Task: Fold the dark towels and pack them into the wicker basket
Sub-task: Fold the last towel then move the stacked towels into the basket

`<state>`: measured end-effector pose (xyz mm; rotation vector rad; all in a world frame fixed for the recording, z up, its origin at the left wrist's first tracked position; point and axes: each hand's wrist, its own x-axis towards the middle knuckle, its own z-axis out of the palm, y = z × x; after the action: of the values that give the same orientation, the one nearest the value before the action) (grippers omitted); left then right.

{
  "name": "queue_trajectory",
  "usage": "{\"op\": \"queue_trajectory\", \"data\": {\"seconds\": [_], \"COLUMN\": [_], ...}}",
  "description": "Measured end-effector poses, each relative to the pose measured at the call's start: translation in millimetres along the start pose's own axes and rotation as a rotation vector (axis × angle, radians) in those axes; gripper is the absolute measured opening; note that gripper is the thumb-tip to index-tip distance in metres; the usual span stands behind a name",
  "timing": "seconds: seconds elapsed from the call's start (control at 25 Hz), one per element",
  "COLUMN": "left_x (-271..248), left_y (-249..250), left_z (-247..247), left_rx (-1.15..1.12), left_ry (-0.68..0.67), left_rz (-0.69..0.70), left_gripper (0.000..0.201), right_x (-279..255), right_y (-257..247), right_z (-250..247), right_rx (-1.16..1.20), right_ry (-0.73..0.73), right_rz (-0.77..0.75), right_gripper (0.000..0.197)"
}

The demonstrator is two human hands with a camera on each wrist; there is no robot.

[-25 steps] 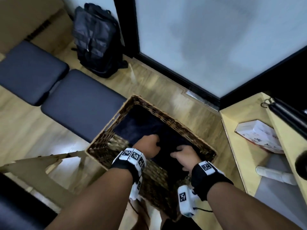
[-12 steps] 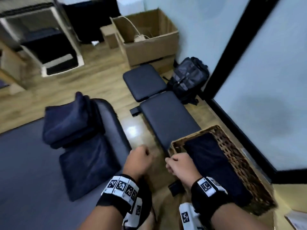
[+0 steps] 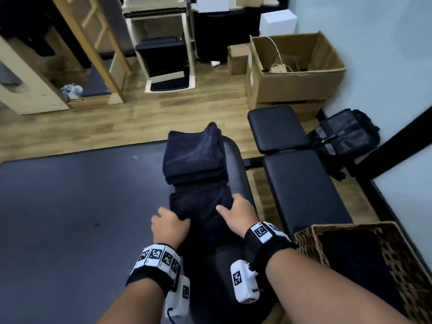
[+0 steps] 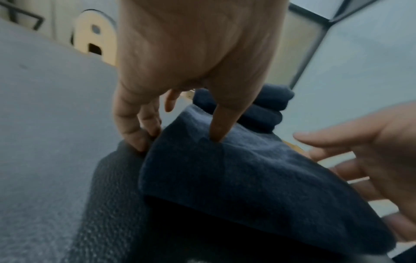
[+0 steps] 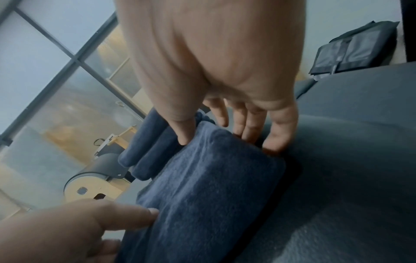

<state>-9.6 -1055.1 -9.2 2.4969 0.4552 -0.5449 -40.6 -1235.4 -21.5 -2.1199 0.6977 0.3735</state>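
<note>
No readable writing; wristbands (image 3: 159, 256) carry square black-white markers. Folded navy towel (image 3: 201, 213) on black pad (image 3: 238, 174), before folded stack (image 3: 194, 157). Left hand (image 3: 169, 226) and right hand (image 3: 238, 212) pinch its sides. Basket (image 3: 397, 253) right, dark towel inside.

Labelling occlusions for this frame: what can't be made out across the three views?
- Head view: the left hand hides its own fingertips, so its hold on the dark folded towel is unclear there.
- Head view: the brown wicker basket is cut by the bottom and right edges; how many towels lie inside cannot be told.
- Left wrist view: the right hand is blurred and cut by the right edge.
- Right wrist view: the right hand's fingertips dip behind the towel's far edge.
</note>
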Motion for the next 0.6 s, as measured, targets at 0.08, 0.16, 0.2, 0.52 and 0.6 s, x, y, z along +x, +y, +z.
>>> {"op": "queue_trajectory", "data": {"seconds": [0.08,0.16,0.2,0.52,0.6], "left_x": [7,9,9,-40,-65], "left_y": [-5,-4,-3,93,130], "left_z": [-1,0,4,87,117], "left_rx": [-0.039,-0.100,-0.132,0.154,0.240], "left_ry": [-0.040,-0.070,-0.084,-0.339,-0.370], "left_rz": [-0.006,-0.014,-0.021,0.319,0.433], "left_gripper": [0.052,0.044,0.039,0.026,0.025], "right_x": [0,-4,-8,-63,-74], "right_y": [0,6,13,131,170], "right_z": [3,-1,-6,-89,-109], "right_rx": [0.002,0.011,0.024,0.360,0.450], "right_ry": [-0.024,-0.059,-0.067,0.027,0.112], "right_rz": [0.056,0.085,0.098,0.269,0.348], "right_gripper": [0.050,0.045,0.044,0.023,0.025]}}
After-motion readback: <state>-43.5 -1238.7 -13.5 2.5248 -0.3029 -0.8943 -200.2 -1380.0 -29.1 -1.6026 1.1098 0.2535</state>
